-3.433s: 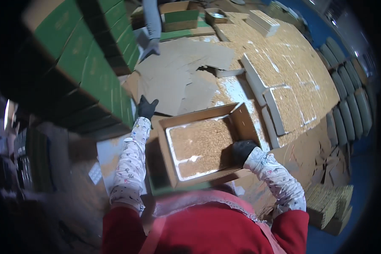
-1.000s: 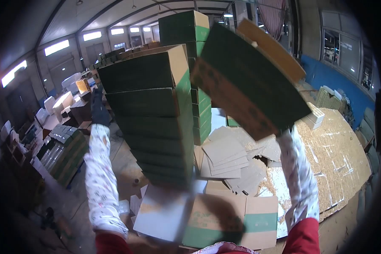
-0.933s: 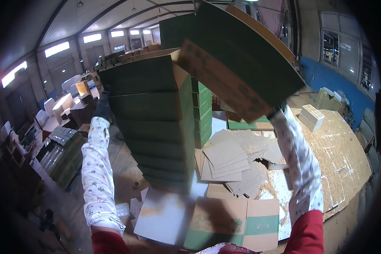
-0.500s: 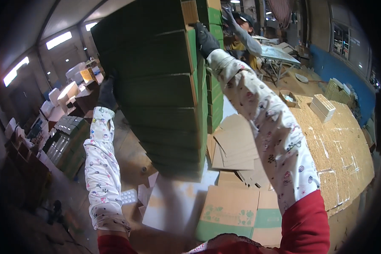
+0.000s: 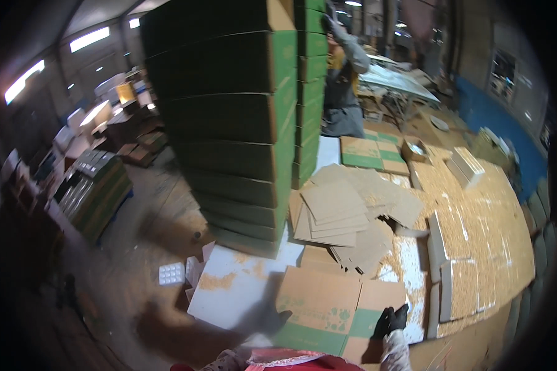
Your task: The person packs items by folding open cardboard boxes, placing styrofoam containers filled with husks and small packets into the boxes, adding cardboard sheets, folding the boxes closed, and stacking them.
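While trays point(image 5: 445, 294) hold granules point(image 5: 463, 290), a carton point(image 5: 320, 295) lies flat.

The black-gloved right hand point(image 5: 398, 318) is low on the person's right, fingers pointing forward, the grip hard to read. Its sleeved forearm point(image 5: 397, 353) rises almost straight from the lower edge. The left hand point(image 5: 284, 316) is nearer the middle, mostly indistinct – its sleeved forearm point(image 5: 229, 360) slants inward – and its grip cannot be told.
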Tool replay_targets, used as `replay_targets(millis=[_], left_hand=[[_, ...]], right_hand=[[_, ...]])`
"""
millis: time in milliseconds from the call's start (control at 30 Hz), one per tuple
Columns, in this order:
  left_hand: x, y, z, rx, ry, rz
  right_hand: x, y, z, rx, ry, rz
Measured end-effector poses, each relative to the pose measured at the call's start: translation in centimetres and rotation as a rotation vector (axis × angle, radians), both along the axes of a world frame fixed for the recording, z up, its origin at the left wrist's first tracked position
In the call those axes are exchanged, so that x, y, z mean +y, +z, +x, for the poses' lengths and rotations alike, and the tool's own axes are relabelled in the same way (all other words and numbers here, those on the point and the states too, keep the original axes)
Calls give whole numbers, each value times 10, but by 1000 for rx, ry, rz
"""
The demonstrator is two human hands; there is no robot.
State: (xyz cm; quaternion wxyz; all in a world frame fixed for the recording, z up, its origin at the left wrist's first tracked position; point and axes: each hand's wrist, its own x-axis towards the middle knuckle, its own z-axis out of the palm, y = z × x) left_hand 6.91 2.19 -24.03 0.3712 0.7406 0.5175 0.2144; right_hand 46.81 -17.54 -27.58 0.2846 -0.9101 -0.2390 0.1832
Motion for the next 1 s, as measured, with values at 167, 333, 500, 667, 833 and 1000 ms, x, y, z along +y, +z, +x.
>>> replay_targets(millis=[167,333,500,667,833,1000], left_hand=[[-21,93,17,-11,183,192],[-13,199,56,135,334,1003],[-60,233,92,54,-668,1030],[-72,167,75,-692,-711,-111],[-59,292,30,-295,-1190,865],[-68,286,28,478,-835,719]], right_hand=[[-60,-23,58,376,-171,526],[-28,237,-30,1197,235,646],[45,293,-116,567,1435,445],[64,302,-111,751,927,122],[73,339,-81,74,899,272],[63,336,-70,-1180,1029,368]])
